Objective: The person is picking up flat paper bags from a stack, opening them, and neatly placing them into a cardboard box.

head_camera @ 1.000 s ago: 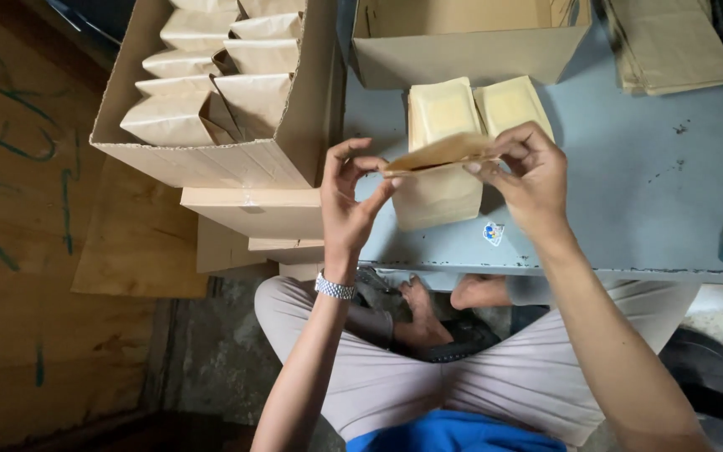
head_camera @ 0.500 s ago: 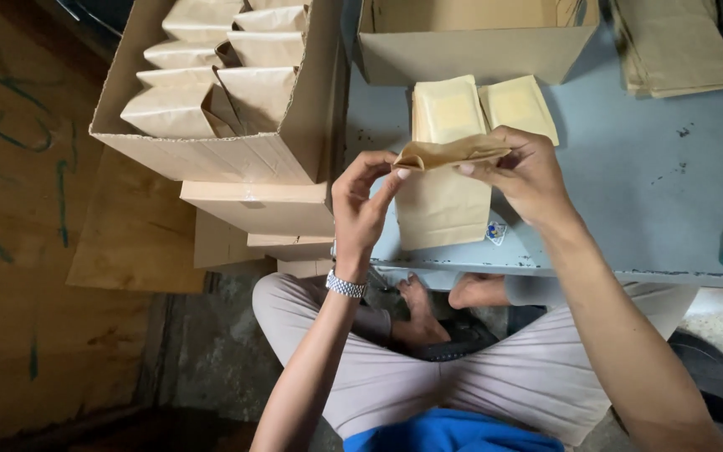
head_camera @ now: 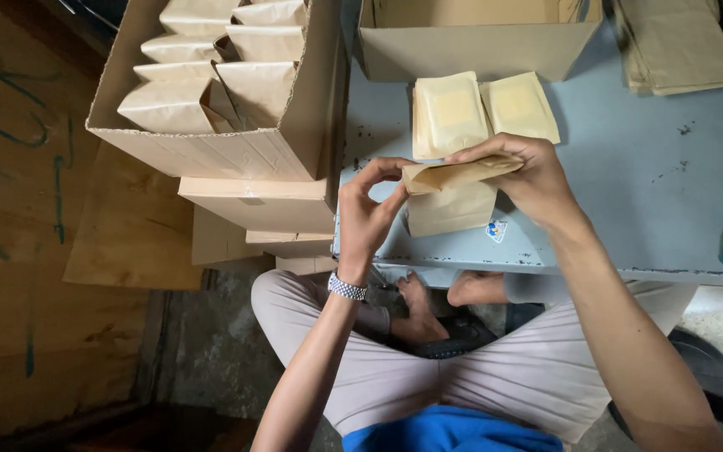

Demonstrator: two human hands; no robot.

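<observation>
— While both hands are up over the table edge, where exactly is the paper bag [head_camera: 453,197]?

— It hangs between them, above the near edge of the pale blue table [head_camera: 654,192]. The right hand [head_camera: 537,180] has its top rim pinched, fingers curled over the upper side and the thumb hidden beneath. The bag's body drops down below that hand.

— And the left hand [head_camera: 367,213]?

— Closed on the bag's left corner. Thumb and forefinger meet at the rim's end, the other fingers bent behind. A metal watch [head_camera: 347,287] sits on that wrist.

— Is the mouth of the bag open?

— Slightly parted, it seems, with the rim held nearly level; I cannot tell how far.

— What lies around it?

— Just beyond the bag, two flat cream pouches [head_camera: 483,113] rest side by side on the table, touching an open cardboard box [head_camera: 470,50] behind them. To the left, a second open carton [head_camera: 219,151] holds rows of standing brown bags and sits on stacked flat boxes [head_camera: 253,205]. At the far right corner lies a pile of flat paper bags [head_camera: 679,46].
</observation>
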